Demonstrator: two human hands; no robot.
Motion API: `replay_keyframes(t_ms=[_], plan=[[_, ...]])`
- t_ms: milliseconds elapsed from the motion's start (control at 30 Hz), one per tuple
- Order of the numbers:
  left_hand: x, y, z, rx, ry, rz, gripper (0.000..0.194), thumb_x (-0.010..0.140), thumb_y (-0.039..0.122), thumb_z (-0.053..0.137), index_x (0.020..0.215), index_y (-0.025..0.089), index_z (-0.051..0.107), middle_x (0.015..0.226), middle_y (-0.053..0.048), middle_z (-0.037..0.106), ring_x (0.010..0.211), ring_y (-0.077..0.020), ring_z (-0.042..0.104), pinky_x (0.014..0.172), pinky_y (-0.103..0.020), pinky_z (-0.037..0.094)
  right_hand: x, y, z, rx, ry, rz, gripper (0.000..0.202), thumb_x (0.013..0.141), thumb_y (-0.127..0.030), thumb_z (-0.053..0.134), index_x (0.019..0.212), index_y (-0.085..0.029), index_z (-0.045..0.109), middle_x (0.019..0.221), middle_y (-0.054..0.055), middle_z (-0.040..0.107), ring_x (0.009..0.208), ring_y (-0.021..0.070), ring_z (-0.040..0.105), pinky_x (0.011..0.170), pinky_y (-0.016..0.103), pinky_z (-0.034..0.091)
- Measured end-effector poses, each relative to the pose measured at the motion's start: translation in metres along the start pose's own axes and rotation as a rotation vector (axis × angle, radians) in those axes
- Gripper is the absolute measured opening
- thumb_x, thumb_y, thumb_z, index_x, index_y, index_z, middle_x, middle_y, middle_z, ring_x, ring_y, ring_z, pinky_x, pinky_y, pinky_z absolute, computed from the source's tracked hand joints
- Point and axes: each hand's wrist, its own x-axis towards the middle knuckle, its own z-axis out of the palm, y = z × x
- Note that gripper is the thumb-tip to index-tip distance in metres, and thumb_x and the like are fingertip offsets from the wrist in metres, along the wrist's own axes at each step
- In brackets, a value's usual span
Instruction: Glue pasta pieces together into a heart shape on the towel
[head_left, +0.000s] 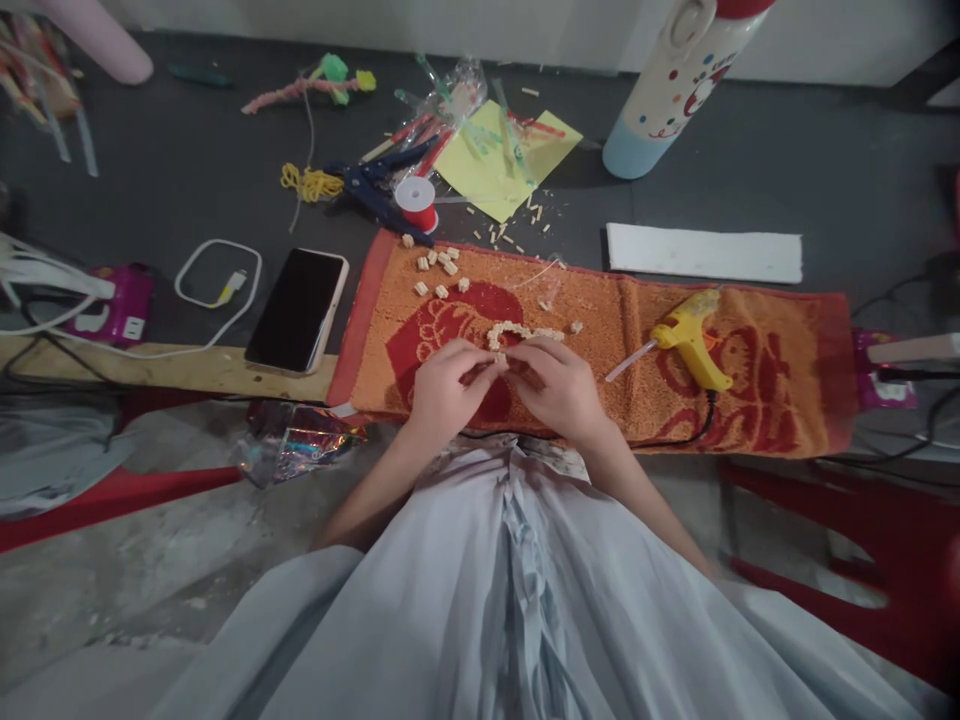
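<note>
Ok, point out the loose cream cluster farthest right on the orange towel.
The lone cream cluster just right of the cream strand, beyond the right hand; most other clusters lie left of the strand.

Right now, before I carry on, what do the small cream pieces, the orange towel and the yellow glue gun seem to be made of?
Small cream pieces: matte and pale, perhaps wood or foam; too small to tell.
Orange towel: probably terry cloth, matte, judging by its fuzzy, nubbly surface.
Yellow glue gun: likely hard plastic, smooth, with an evenly coloured, moulded-looking body.
</note>
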Motion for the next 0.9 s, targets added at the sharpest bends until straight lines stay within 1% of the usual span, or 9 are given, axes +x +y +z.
replay_keyframes(t_ms=[67,133,267,333,467,600,733,800,900], plan=[[-0.006,-0.004,0.002,0.145,-0.079,0.024,0.017,0.09,0.034,0.064,0.088,0.019,0.073,0.084,-0.003,0.07,0.079,-0.0133,0.065,0.072,-0.024,0.05,-0.011,0.004,0.005,-0.031,-0.044,0.019,0.015,0.091,-0.021,0.056,0.099,-0.021,0.069,0.093,0.008,0.071,0.085,0.0196,0.066,0.076,0.032,0.056],[-0.011,-0.008,0.005,0.272,-0.133,0.04,0.016,0.09,0.031,0.063,0.089,0.02,0.074,0.084,-0.003,0.07,0.079,-0.0144,0.065,0.072,-0.025,0.05,-0.019,0.007,0.009,-0.04,-0.084,0.046,0.015,0.091,-0.021,0.057,0.098,-0.019,0.07,0.091,0.008,0.071,0.081,0.0198,0.065,0.073,0.032,0.055],[-0.013,-0.016,0.01,0.422,-0.17,0.078,0.021,0.093,0.033,0.059,0.087,0.02,0.075,0.083,-0.004,0.07,0.079,-0.016,0.065,0.072,-0.027,0.049,-0.022,0.008,0.014,-0.046,-0.109,0.086,0.016,0.092,-0.023,0.057,0.097,-0.019,0.071,0.088,0.008,0.071,0.079,0.0202,0.065,0.072,0.032,0.054],[-0.011,-0.02,0.01,0.436,-0.172,0.105,0.023,0.094,0.035,0.058,0.089,0.02,0.075,0.084,-0.004,0.071,0.079,-0.0162,0.065,0.073,-0.028,0.049,-0.02,0.009,0.016,-0.063,-0.101,0.087,0.015,0.091,-0.022,0.058,0.096,-0.018,0.071,0.087,0.008,0.07,0.08,0.0205,0.065,0.073,0.032,0.054],[-0.004,-0.025,0.009,0.414,-0.194,0.155,0.025,0.096,0.034,0.054,0.099,0.02,0.074,0.089,-0.004,0.072,0.081,-0.0159,0.067,0.074,-0.027,0.049,-0.013,0.01,0.017,-0.087,-0.093,0.125,0.013,0.09,-0.022,0.06,0.093,-0.018,0.072,0.087,0.008,0.07,0.081,0.0207,0.064,0.074,0.031,0.053],[0.002,-0.025,0.005,0.443,-0.268,0.168,0.027,0.099,0.031,0.048,0.101,0.02,0.073,0.09,-0.004,0.072,0.084,-0.0165,0.067,0.076,-0.027,0.05,-0.009,0.011,0.019,-0.102,-0.119,0.181,0.014,0.091,-0.024,0.06,0.09,-0.018,0.072,0.085,0.008,0.069,0.081,0.021,0.063,0.074,0.031,0.051],[0.003,-0.024,0.002,0.458,-0.323,0.169,0.027,0.098,0.024,0.047,0.111,0.018,0.07,0.096,-0.006,0.071,0.089,-0.018,0.066,0.081,-0.029,0.051,-0.007,0.011,0.021,-0.111,-0.142,0.209,0.015,0.091,-0.024,0.059,0.089,-0.018,0.072,0.085,0.008,0.07,0.081,0.0212,0.063,0.074,0.031,0.05],[0.002,-0.025,0.002,0.447,-0.321,0.164,0.029,0.097,0.019,0.046,0.113,0.016,0.069,0.098,-0.007,0.07,0.091,-0.0188,0.066,0.083,-0.03,0.051,-0.008,0.011,0.023,-0.119,-0.146,0.213,0.015,0.091,-0.024,0.058,0.088,-0.019,0.072,0.085,0.008,0.07,0.081,0.0211,0.063,0.073,0.031,0.049],[-0.001,-0.029,0.004,0.425,-0.281,0.16,0.029,0.096,0.018,0.047,0.113,0.017,0.07,0.098,-0.007,0.07,0.091,-0.0185,0.066,0.084,-0.03,0.052,-0.008,0.012,0.024,-0.135,-0.13,0.201,0.014,0.09,-0.024,0.059,0.088,-0.018,0.072,0.083,0.008,0.07,0.078,0.0213,0.063,0.071,0.031,0.049]])
